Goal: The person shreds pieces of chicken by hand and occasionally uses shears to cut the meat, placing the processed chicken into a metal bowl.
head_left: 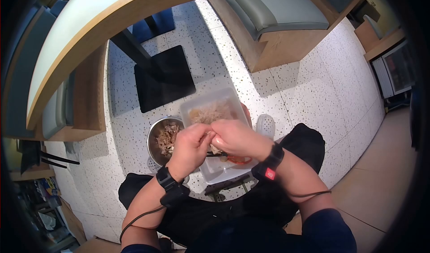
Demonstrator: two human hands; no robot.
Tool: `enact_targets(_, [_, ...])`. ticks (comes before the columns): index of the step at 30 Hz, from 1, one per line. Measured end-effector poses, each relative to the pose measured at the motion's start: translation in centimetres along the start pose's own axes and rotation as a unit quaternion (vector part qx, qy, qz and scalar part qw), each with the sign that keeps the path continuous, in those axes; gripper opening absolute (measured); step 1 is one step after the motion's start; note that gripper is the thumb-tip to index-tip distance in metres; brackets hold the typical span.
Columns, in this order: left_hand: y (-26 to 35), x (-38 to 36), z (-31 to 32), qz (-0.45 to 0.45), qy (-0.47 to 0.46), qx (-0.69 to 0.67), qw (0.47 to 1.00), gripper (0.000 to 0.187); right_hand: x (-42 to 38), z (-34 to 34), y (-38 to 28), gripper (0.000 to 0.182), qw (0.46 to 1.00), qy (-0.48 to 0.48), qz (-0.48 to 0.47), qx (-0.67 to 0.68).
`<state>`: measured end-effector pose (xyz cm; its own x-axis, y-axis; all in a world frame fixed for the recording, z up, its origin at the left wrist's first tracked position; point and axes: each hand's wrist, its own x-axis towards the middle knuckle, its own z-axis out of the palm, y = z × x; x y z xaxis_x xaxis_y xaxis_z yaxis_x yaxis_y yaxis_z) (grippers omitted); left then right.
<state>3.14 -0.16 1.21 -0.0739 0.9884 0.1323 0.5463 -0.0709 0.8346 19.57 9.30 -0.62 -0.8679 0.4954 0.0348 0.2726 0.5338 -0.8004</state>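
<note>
My left hand and my right hand meet above a translucent white plastic tub. Both have their fingers pinched together, and whatever small piece lies between them is too covered to name. In the far part of the tub is a heap of pale shredded food that looks like meat. Partly hidden under my right hand, an orange-red loop, perhaps a scissors handle, lies in the near part. Left of the tub stands a round metal bowl holding brownish meat scraps or bones.
A curved wood-edged table arches over the upper left, on a black base plate. A padded bench stands at the upper right. A light shoe shows beside the tub on the speckled floor.
</note>
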Motion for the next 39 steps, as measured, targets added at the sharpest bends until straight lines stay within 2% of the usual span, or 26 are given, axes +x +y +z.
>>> enact_targets(1, [-0.1, 0.0, 0.2, 0.055, 0.023, 0.069, 0.996, 0.012, 0.0, 0.3, 0.0, 0.025, 1.000, 0.012, 0.014, -0.005])
enact_targets(5, [-1.2, 0.1, 0.4, 0.058, 0.078, 0.110, 0.989, 0.011, 0.0, 0.2, -0.4, 0.024, 0.997, 0.009, 0.070, -0.041])
enact_targets(8, [-2.4, 1.2, -1.7, -0.168, 0.133, -0.017, 0.977, 0.007, -0.7, -0.6, -0.4, 0.023, 0.996, 0.017, 0.093, 0.009])
enact_targets(10, [-2.7, 1.6, -2.8, -0.220, 0.128, -0.155, 0.955, 0.009, -1.1, -1.2, -0.1, 0.022, 0.993, 0.052, 0.093, 0.046])
enact_targets(11, [-3.0, 1.6, -3.0, -0.221, 0.131, -0.155, 0.954, 0.009, -1.3, -1.3, 0.1, 0.021, 0.988, 0.087, 0.097, 0.087])
enact_targets(13, [-3.4, 1.3, -3.2, -0.210, 0.096, -0.360, 0.904, 0.011, -1.4, -1.7, 0.1, 0.021, 0.984, 0.096, 0.120, 0.090])
enact_targets(14, [-3.2, 1.1, -3.1, -0.212, 0.095, -0.359, 0.904, 0.011, -1.5, -2.0, 0.3, 0.020, 0.979, 0.110, 0.145, 0.091])
enact_targets(16, [-2.3, 1.0, -2.6, -0.270, 0.100, -0.459, 0.841, 0.017, -1.4, -2.6, 0.5, 0.024, 0.979, 0.111, 0.142, 0.091])
enact_targets(19, [-1.3, 1.0, -1.6, -0.277, 0.067, -0.476, 0.832, 0.023, -0.9, -2.8, 0.3, 0.030, 0.980, 0.079, 0.163, 0.083])
enact_targets(22, [-2.5, 0.8, -0.9, -0.257, 0.040, -0.461, 0.848, 0.025, -0.6, -1.6, 0.1, 0.032, 0.980, 0.082, 0.125, 0.134])
enact_targets(24, [-2.6, 0.8, -0.4, -0.265, 0.044, -0.464, 0.844, 0.023, -0.5, -1.2, -1.0, 0.024, 0.972, 0.138, 0.103, 0.158])
enact_targets(26, [-2.5, 0.7, -0.2, -0.257, 0.020, -0.406, 0.877, 0.029, -0.2, -0.6, -0.6, 0.023, 0.973, 0.151, 0.082, 0.157])
enact_targets(27, [-2.0, 0.8, -0.1, -0.257, 0.020, -0.407, 0.877, 0.029, -0.2, -0.5, -0.4, 0.023, 0.972, 0.165, 0.062, 0.156])
enact_targets(29, [-0.8, 0.7, 0.0, -0.231, 0.012, -0.341, 0.911, 0.024, -0.1, -0.8, -0.5, 0.023, 0.974, 0.146, 0.076, 0.156])
enact_targets(32, [-1.1, 0.4, 0.3, -0.206, 0.027, -0.319, 0.925, 0.017, -0.2, -1.2, -0.6, 0.023, 0.977, 0.127, 0.086, 0.146])
enact_targets(39, [-0.7, 0.3, 0.2, -0.215, 0.033, -0.362, 0.906, 0.010, -0.2, -0.6, -0.4, 0.020, 0.976, 0.153, 0.072, 0.136])
